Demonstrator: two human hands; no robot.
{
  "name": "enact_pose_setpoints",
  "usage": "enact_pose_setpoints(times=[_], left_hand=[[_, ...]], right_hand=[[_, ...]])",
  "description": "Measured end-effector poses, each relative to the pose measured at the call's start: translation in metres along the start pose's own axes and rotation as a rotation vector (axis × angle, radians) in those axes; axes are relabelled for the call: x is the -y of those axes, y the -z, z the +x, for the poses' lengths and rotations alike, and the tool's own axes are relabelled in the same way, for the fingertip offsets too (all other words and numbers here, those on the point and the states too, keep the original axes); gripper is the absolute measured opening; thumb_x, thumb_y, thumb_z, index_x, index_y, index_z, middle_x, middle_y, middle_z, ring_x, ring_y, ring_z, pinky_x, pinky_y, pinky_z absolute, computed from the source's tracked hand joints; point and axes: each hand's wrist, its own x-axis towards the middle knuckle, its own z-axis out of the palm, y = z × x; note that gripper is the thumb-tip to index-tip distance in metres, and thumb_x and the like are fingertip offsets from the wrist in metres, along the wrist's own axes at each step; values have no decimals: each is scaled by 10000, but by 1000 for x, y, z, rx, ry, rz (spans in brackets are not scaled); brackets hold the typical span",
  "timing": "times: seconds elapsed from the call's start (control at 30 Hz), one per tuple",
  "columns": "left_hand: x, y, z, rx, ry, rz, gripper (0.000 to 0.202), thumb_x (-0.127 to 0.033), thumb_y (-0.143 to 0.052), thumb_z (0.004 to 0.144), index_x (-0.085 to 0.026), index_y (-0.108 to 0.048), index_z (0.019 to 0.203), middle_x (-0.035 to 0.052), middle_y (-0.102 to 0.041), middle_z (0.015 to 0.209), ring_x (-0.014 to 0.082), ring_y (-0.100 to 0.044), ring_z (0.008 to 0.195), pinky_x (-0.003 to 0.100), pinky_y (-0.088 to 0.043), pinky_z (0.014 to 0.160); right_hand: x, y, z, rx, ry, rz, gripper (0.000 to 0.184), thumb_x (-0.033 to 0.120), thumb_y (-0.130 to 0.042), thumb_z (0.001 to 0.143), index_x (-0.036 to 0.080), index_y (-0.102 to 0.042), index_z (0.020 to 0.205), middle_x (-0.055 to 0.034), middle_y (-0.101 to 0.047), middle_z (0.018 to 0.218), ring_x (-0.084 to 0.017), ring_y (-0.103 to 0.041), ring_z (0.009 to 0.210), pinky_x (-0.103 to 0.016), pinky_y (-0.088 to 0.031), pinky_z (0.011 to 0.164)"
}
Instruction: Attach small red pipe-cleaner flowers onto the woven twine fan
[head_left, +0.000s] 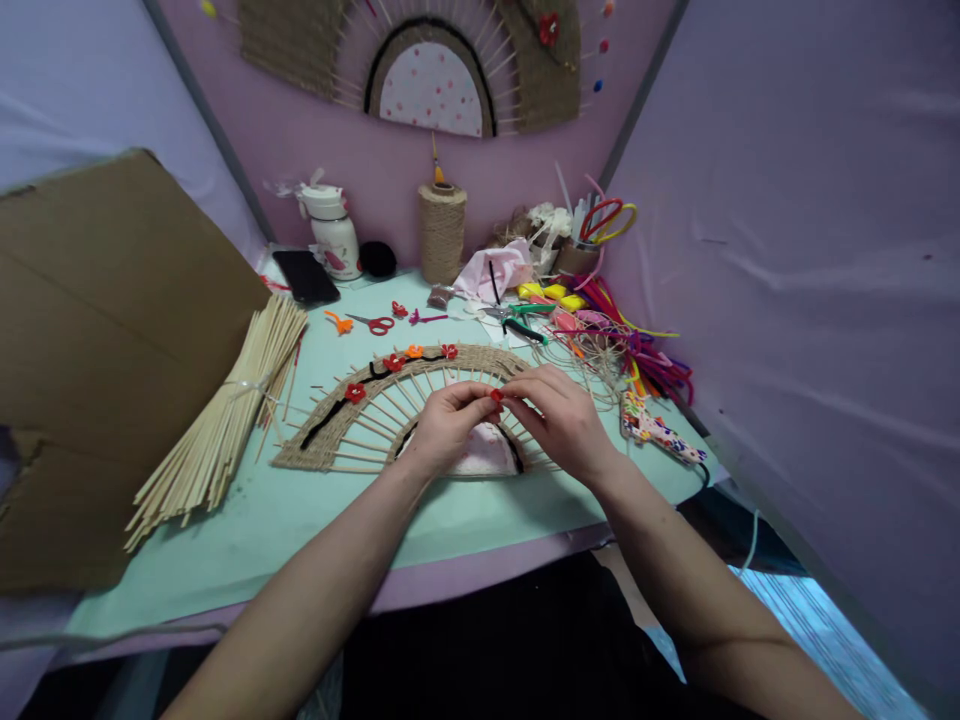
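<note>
Both my hands meet over the right half of a fan (pixel 322 440) made of woven twine and thin sticks, lying on the table. Between the fingertips of my left hand (pixel 454 420) and my right hand (pixel 559 415) is a small red flower (pixel 496 396), pinched from both sides. Most of the flower is hidden by the fingers. Along the fan's twine band run a black twig shape (pixel 322 428) and several flowers, among them a red flower (pixel 355 393) and an orange flower (pixel 414 351). My forearms cover part of the fan's lower edge.
A bundle of sticks (pixel 217 430) and a cardboard sheet (pixel 112 350) stand left. Behind the fan lie red-handled scissors (pixel 379 325) and green-handled pliers (pixel 529 322). A twine spool (pixel 442 235) and white bottle (pixel 334 235) stand at the back. Pipe cleaners (pixel 652 360) and a patterned glue gun (pixel 660 430) lie right.
</note>
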Motion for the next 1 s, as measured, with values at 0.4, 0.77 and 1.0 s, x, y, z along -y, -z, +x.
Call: enact_pose_setpoints(times=[0.4,0.77,1.0], left_hand=[[-2,0,-2,20,-73,83,216,-340,-808,645,-148,-724,699,12,-673,660,121,-599,632,243,-491,647],[-3,0,-2,12,-99,133,219,-353,-794,646,-154,-716,693,15,-668,647,131,-599,620,249,-496,624],[-4,2,-2,-20,-237,331,64,-232,-694,702,-185,-719,667,16,-686,669,145,-606,654,260,-483,666]], right_hand=[[5,-3,-1,2,-75,66,50,204,-540,935,210,-581,908,-37,-652,827,-168,-607,797,-303,-487,706],[10,-3,-1,-2,-120,44,81,200,-529,939,217,-572,873,-34,-641,801,-171,-591,777,-299,-466,682],[14,-3,-4,30,-210,15,99,211,-512,942,219,-586,876,-46,-642,823,-190,-596,803,-312,-475,722]])
